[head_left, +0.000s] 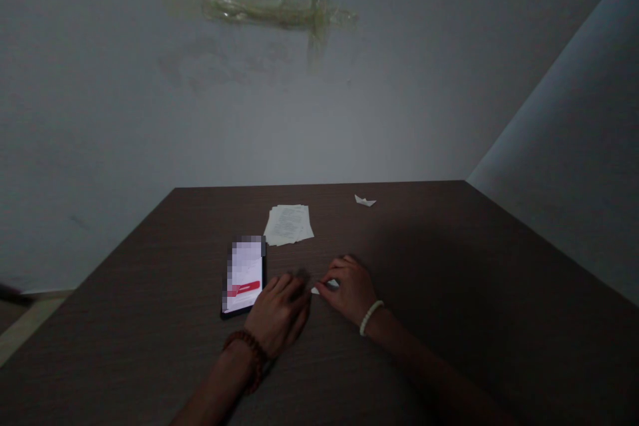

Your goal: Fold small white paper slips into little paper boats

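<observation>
A small piece of folded white paper (315,291) lies low over the brown table, mostly covered by fingers. My right hand (352,291), with a pale beaded bracelet at its wrist, pinches this paper between thumb and fingers. Just left of the paper, my left hand (280,311) lies palm down on the table, fingers stretched out and holding nothing. A dark beaded bracelet (252,349) circles the left wrist. Close beside the left hand is a lit phone (245,273), its screen partly pixelated with a red bar low on it.
Behind the phone lies a loose stack of printed paper sheets (288,224). Toward the table's far edge sits a small folded paper boat (365,201). A grey wall (399,113) with yellowed tape (269,16) rises behind the table (499,266), and another wall slants along the right.
</observation>
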{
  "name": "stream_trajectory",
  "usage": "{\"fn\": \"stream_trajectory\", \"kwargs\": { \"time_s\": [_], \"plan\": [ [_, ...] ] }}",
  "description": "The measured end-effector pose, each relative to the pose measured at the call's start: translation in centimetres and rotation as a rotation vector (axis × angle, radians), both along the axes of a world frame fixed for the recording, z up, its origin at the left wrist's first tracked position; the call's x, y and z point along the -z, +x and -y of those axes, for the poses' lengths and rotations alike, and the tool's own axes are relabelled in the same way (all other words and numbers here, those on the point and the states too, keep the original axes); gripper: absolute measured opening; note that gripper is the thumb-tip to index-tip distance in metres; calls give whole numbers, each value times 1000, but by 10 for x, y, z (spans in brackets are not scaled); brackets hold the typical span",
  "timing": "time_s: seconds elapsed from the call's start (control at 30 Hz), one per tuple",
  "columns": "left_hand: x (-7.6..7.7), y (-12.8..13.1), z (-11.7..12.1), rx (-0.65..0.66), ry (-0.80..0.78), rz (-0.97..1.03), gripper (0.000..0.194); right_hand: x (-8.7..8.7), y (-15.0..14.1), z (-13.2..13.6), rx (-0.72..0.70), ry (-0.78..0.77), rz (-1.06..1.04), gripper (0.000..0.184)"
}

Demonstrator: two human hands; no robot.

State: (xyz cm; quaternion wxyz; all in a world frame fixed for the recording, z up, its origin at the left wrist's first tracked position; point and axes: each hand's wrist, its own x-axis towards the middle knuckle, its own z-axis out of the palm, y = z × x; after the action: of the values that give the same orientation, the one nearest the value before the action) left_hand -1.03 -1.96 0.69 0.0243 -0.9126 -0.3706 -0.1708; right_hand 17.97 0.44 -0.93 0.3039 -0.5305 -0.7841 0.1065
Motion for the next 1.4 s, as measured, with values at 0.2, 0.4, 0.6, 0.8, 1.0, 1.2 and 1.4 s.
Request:
{"fn": "stream_trajectory", "kwargs": {
  "time_s": [0.2, 0.4, 0.6, 0.8, 1.0, 1.2, 1.4],
  "plan": [
    [-1, 0, 1, -8, -26, -18, 23, 1, -4, 2, 46, -1, -1, 18],
    [1, 1, 0, 8, -9, -16, 22, -3, -7, 3, 79, -14, 27, 20],
    [-3, 4, 2, 8, 26, -27, 19, -4, -6, 3, 69, -31, 24, 15],
    [2, 2, 2, -7, 4, -11, 20, 0, -4, 2, 48, -1, 23, 12],
    [4, 1, 2, -20, 8, -44, 33, 1, -2, 1, 31, 13, 13, 15],
    [-3, 5, 1, 5, 29, -120, 34, 0, -2, 1, 25, 17, 10, 14],
    [-4, 3, 0, 12, 54, -175, 28, 2, -1, 0, 22, 12, 4, 12]
  ]
}}
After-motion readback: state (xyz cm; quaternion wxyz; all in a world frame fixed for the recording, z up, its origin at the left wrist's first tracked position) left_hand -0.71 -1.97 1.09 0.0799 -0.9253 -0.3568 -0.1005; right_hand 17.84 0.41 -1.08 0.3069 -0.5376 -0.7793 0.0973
